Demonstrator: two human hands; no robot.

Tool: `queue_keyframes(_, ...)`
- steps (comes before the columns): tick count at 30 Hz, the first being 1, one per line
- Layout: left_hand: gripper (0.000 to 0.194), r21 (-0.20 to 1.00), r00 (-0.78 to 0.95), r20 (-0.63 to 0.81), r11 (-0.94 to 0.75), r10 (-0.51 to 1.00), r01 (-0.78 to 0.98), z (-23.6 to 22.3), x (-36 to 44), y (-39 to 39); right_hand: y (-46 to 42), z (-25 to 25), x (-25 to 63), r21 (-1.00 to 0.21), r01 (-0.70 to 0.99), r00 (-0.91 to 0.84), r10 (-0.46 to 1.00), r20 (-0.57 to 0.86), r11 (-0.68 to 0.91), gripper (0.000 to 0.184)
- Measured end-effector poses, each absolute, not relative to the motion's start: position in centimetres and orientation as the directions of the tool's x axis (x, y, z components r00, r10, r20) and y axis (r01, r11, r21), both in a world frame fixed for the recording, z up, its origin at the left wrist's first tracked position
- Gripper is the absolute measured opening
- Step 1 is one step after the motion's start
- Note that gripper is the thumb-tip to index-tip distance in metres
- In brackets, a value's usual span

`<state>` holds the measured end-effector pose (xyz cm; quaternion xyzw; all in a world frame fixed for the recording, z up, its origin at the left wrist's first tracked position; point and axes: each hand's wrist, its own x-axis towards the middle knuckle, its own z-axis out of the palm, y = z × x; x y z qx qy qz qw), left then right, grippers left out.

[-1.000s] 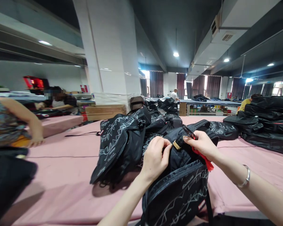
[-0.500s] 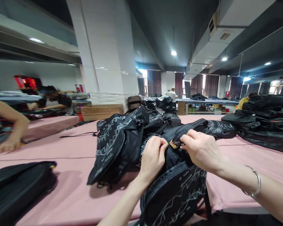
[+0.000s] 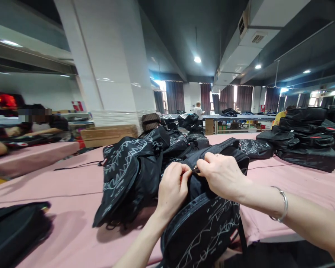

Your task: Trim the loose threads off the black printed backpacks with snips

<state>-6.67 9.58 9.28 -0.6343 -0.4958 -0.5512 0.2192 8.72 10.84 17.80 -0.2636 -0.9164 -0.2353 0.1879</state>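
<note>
A black backpack (image 3: pixel 203 227) with white scribbled print stands in front of me at the table edge. My left hand (image 3: pixel 173 190) is closed in a pinch at its upper part; the bit between thumb and fingertip, fabric or thread, is too small to tell. Close beside it, my right hand (image 3: pixel 222 173) is closed around a small black and gold-coloured tool that looks like thread snips (image 3: pixel 195 169). The tool's tip is at the left fingertips, and most of it is hidden by my fingers. A similar printed backpack (image 3: pixel 123 175) lies just to the left.
More black bags pile up behind, with stacked bags (image 3: pixel 307 139) at the right. Another black bag (image 3: pixel 16 230) lies at the near left on the pink-covered table (image 3: pixel 75 175). A cardboard box (image 3: pixel 110 136) stands by the pillar (image 3: pixel 108 67). Co-workers are at other tables.
My right hand has moved left with the small tool, bringing its tip up to the left fingertips. The view has turned slightly right.
</note>
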Motion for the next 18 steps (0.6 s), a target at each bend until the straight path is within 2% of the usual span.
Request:
queue_keyframes(5,0.015,0.243,-0.072,0.928,-0.446,0.366,0.862,9.5,-6.3,9.6,11.7,17.9,9.2,0.319,0.539,-0.809,0.374,0.454,0.78,0.019)
queue_keyframes(7,0.015,0.327,-0.135,0.912,-0.488,0.387,0.809,9.5,-6.2,9.5,12.4,17.7,9.6,0.282,0.556,-0.786,0.384,0.484,0.782,0.015)
queue_keyframes(9,0.013,0.466,-0.267,0.871,-0.525,0.412,0.712,9.4,-6.1,9.2,13.4,17.6,10.0,0.195,0.586,-0.734,0.414,0.537,0.786,0.017)
queue_keyframes(11,0.02,0.563,-0.367,0.826,-0.601,0.428,0.567,9.2,-6.0,8.9,14.5,17.5,10.4,0.083,0.593,-0.678,0.441,0.588,0.801,0.021)
queue_keyframes(13,0.034,0.588,-0.413,0.801,-0.699,0.434,0.407,9.0,-5.8,8.7,15.4,17.4,10.5,0.016,0.56,-0.658,0.433,0.616,0.828,0.03)
queue_keyframes(16,0.049,0.585,-0.465,0.775,-0.765,0.428,0.27,8.7,-5.4,8.7,16.0,17.3,9.9,0.055,0.498,-0.727,0.382,0.571,0.865,0.047)
queue_keyframes(18,0.05,0.594,-0.485,0.764,-0.759,0.427,0.268,8.4,-5.1,8.9,15.8,17.4,9.5,0.118,0.489,-0.787,0.378,0.488,0.864,0.042)
